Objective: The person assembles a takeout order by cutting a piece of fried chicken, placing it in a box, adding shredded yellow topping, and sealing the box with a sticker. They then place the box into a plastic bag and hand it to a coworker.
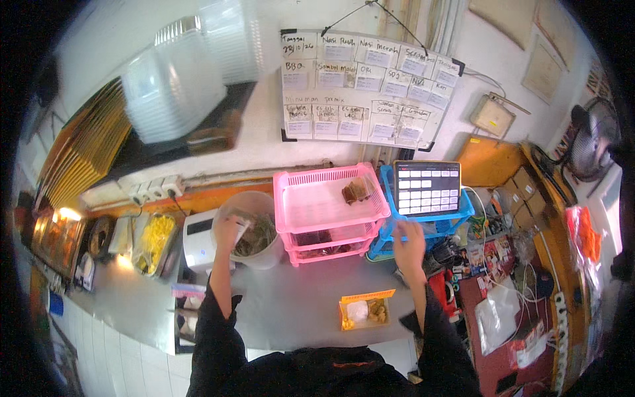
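My left hand [226, 231] is over the left rim of a clear plastic bucket [266, 259], its fingers curled. A small pale slip seems to stick out beside the fingers, too blurred to name surely. The bucket holds a tangle of greyish, crumpled material. My right hand [409, 243] is raised just below a tablet [428, 188] propped on a blue rack [456, 223]; its fingers are too smeared to read. On the steel counter [291, 304] between my forearms stands an open yellow food box [366, 325] with white rice and brownish pieces inside.
A white boxy device [200, 238] stands left of the bucket. Pink stacked baskets [311, 198] hold brown packets. Farther left is a tray of yellow packets [157, 241]. Stacked clear containers [169, 92] occupy an upper shelf. Cables and red items crowd the right side.
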Action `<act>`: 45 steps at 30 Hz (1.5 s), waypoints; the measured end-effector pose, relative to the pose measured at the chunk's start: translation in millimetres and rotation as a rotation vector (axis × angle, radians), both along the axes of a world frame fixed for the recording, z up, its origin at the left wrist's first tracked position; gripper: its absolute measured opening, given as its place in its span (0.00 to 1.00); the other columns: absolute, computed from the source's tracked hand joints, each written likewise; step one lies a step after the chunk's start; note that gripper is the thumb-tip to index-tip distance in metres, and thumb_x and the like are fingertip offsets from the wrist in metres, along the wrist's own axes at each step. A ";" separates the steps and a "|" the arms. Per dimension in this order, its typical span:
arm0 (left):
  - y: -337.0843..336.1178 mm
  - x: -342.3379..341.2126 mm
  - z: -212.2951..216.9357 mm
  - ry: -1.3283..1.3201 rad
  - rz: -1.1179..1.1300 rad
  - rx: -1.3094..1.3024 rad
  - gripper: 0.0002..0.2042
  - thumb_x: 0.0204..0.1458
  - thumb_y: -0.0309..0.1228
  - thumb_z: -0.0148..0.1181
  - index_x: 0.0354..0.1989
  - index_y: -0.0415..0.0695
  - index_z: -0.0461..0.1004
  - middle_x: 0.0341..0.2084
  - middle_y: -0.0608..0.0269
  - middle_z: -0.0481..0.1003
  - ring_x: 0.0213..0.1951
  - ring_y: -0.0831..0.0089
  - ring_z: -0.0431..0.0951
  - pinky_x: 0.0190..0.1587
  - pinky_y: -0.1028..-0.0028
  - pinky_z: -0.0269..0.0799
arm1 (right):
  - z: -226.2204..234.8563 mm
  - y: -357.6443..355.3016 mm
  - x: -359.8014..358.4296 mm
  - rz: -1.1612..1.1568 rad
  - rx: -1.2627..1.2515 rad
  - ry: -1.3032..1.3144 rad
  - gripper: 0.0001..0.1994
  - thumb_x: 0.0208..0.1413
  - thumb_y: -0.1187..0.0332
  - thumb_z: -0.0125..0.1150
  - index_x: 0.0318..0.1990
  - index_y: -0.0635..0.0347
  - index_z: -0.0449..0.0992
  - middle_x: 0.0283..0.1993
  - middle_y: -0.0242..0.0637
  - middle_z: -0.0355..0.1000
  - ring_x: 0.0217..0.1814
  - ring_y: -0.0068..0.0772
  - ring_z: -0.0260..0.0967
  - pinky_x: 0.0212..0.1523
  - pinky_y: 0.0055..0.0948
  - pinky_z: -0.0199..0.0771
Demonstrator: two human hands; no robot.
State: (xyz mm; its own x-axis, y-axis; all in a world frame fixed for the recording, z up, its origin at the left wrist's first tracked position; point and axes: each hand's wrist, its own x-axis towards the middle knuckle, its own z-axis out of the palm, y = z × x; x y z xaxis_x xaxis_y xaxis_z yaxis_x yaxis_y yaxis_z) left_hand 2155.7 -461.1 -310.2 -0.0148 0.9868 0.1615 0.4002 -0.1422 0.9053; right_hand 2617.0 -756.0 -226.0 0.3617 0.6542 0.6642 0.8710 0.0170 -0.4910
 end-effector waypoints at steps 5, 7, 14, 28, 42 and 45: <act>-165.5 33.1 46.7 0.186 -0.415 0.410 0.09 0.55 0.32 0.56 0.30 0.40 0.77 0.22 0.68 0.74 0.27 0.74 0.71 0.32 0.72 0.67 | 43.2 130.7 -16.7 0.218 -0.212 -0.385 0.15 0.50 0.63 0.64 0.47 0.50 0.79 0.53 0.44 0.68 0.58 0.49 0.63 0.56 0.52 0.63; -235.3 70.2 31.2 -0.021 -0.747 -0.285 0.11 0.58 0.34 0.56 0.41 0.45 0.83 0.26 0.69 0.77 0.29 0.79 0.70 0.34 0.73 0.70 | 32.2 166.2 -19.9 0.161 -0.374 -0.609 0.15 0.51 0.60 0.63 0.47 0.48 0.79 0.55 0.43 0.67 0.62 0.47 0.60 0.60 0.56 0.59; -364.5 226.9 -126.4 0.129 -0.499 -0.580 0.18 0.59 0.42 0.59 0.40 0.37 0.81 0.29 0.61 0.80 0.30 0.73 0.78 0.34 0.69 0.73 | 50.0 164.5 -9.4 0.313 -0.107 -0.483 0.09 0.53 0.61 0.63 0.38 0.53 0.78 0.51 0.37 0.71 0.57 0.42 0.67 0.57 0.54 0.62; -413.3 159.3 -103.7 -0.412 -0.240 -0.809 0.24 0.53 0.25 0.61 0.61 0.42 0.71 0.49 0.56 0.76 0.42 0.68 0.80 0.39 0.69 0.79 | -67.7 -103.8 -36.0 1.130 -0.864 -0.270 0.06 0.52 0.66 0.67 0.36 0.54 0.78 0.35 0.37 0.77 0.39 0.38 0.75 0.40 0.37 0.73; -409.7 165.1 57.2 -0.459 -0.436 -0.357 0.38 0.47 0.15 0.66 0.69 0.42 0.60 0.61 0.50 0.69 0.36 0.76 0.81 0.35 0.77 0.80 | -161.8 -183.2 198.0 -0.486 -0.651 0.096 0.20 0.50 0.65 0.65 0.53 0.55 0.77 0.50 0.52 0.74 0.54 0.56 0.70 0.52 0.49 0.71; -402.8 176.7 83.7 -0.412 -0.475 -0.324 0.38 0.47 0.16 0.67 0.69 0.43 0.60 0.61 0.51 0.69 0.36 0.77 0.81 0.35 0.79 0.79 | -179.3 -180.2 210.0 -0.510 -0.634 0.101 0.18 0.50 0.62 0.67 0.50 0.49 0.79 0.47 0.48 0.76 0.51 0.53 0.73 0.50 0.50 0.72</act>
